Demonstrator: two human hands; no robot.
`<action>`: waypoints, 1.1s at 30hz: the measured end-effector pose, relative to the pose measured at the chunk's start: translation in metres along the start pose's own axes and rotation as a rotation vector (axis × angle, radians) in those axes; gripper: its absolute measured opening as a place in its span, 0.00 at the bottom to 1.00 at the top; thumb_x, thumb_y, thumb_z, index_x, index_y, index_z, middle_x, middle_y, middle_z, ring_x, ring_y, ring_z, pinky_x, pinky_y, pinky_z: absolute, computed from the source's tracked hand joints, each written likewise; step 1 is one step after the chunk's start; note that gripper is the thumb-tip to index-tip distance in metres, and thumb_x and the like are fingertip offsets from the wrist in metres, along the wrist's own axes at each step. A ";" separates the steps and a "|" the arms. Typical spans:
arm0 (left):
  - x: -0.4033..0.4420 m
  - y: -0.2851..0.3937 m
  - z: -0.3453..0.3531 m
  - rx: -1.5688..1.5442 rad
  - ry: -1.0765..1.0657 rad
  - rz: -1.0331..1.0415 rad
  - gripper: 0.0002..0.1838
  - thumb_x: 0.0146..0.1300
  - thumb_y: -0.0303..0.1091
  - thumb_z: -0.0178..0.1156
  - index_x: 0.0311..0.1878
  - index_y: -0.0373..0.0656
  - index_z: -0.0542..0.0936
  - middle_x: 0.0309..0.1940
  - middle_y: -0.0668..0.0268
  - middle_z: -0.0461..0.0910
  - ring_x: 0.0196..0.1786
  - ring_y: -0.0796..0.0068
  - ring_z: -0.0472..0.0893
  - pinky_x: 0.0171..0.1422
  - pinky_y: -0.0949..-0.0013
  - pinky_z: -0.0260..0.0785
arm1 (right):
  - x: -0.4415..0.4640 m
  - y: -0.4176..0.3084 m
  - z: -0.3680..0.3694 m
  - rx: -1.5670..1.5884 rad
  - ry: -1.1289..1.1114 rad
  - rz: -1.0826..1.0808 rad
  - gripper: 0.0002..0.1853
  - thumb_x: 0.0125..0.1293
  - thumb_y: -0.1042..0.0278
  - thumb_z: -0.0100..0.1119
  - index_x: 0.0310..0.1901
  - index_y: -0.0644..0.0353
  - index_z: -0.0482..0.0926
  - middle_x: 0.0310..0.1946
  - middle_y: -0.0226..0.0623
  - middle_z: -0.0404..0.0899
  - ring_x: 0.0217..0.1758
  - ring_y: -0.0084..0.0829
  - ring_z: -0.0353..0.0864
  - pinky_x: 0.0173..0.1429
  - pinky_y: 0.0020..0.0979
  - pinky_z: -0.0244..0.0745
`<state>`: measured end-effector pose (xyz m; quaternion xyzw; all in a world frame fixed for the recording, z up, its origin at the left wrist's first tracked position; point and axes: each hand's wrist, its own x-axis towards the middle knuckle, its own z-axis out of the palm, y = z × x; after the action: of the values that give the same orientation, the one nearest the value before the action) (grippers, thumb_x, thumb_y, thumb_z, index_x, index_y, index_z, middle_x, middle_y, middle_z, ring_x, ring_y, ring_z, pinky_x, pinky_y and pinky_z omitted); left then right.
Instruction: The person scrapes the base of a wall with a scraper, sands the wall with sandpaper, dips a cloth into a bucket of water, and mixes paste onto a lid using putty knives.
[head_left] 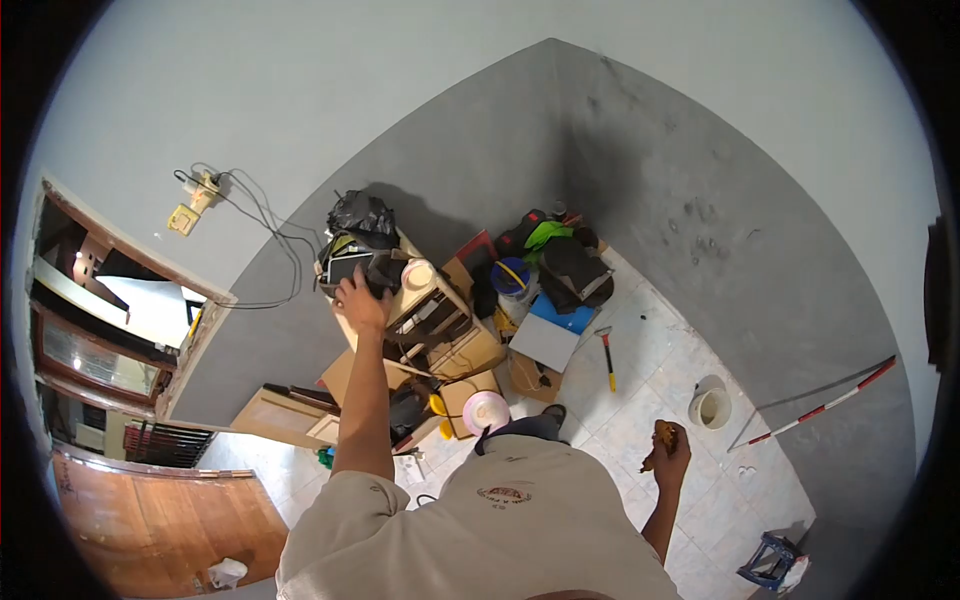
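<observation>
Likely stiff, fragile tablet at cabinet corner, best edge-held; left hand there, grip unclear; right hand apart, clasping brown object.

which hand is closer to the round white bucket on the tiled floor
Right. The right hand appears close beside the round white bucket; the left hand is well away, at the flat dark-screened device on the beige cabinet.
</observation>
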<state>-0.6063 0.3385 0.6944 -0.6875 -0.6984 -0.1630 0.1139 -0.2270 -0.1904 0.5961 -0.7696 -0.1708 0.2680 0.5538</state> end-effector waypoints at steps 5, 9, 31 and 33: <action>-0.010 -0.009 0.041 -0.099 0.184 0.015 0.36 0.58 0.50 0.73 0.68 0.49 0.77 0.65 0.50 0.71 0.70 0.46 0.70 0.74 0.37 0.54 | 0.039 -0.015 0.011 -0.149 -0.058 -0.100 0.18 0.67 0.82 0.61 0.58 0.61 0.78 0.37 0.34 0.85 0.28 0.21 0.81 0.30 0.27 0.77; -0.009 -0.013 0.065 -0.066 0.300 -0.020 0.33 0.58 0.51 0.72 0.66 0.52 0.78 0.61 0.57 0.74 0.66 0.52 0.72 0.68 0.42 0.57 | 0.066 -0.030 0.016 -0.243 -0.040 -0.216 0.21 0.65 0.81 0.60 0.60 0.60 0.77 0.37 0.39 0.88 0.28 0.24 0.85 0.33 0.30 0.81; -0.010 0.001 0.087 -0.173 0.361 -0.053 0.18 0.61 0.33 0.69 0.55 0.54 0.85 0.58 0.59 0.74 0.68 0.54 0.68 0.73 0.41 0.48 | 0.104 -0.055 0.068 -0.295 -0.255 -0.129 0.22 0.66 0.84 0.60 0.61 0.63 0.75 0.40 0.41 0.85 0.28 0.26 0.84 0.32 0.30 0.81; -0.010 0.000 0.091 -0.192 0.370 -0.045 0.18 0.61 0.33 0.69 0.55 0.54 0.85 0.59 0.58 0.73 0.68 0.53 0.68 0.73 0.41 0.48 | 0.105 -0.051 0.068 -0.274 -0.253 -0.090 0.22 0.66 0.84 0.60 0.61 0.63 0.75 0.40 0.41 0.86 0.29 0.26 0.85 0.32 0.30 0.81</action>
<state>-0.6001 0.3639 0.6071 -0.6379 -0.6618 -0.3550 0.1706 -0.1820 -0.0634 0.6039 -0.7896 -0.3083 0.3119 0.4292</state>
